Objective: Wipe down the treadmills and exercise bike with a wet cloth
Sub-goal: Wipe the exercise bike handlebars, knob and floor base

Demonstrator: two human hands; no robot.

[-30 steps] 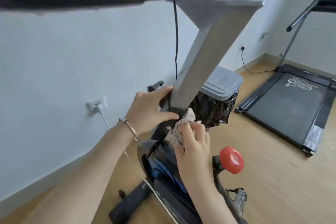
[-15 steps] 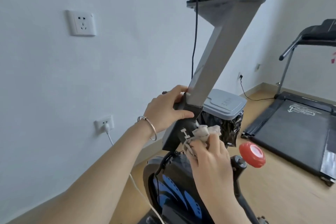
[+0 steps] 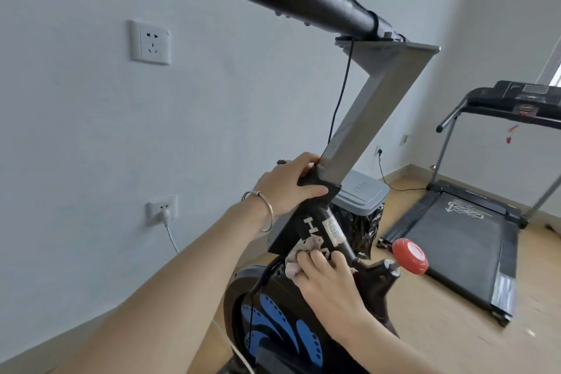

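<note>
the exercise bike (image 3: 273, 322) fills the lower centre of the frame. its black column (image 3: 315, 218) slopes up and slightly left, and a silver post (image 3: 364, 118) above it climbs to the upper right. the right hand (image 3: 326, 279) is the nearer one to the work. its fingers (image 3: 317, 258) are bent over a bunched cloth (image 3: 296, 259) and press it on the column's lower end. the thumb is hidden, so it probably pinches the wad underneath. the left hand (image 3: 285, 188) sits just above, its fingers wrapped round the black collar where the post enters, steadying the frame. most of the column lies up-slope from the cloth, so the next stroke likely runs along that axis toward the left hand. a treadmill (image 3: 461, 240) stands well apart at right.
</note>
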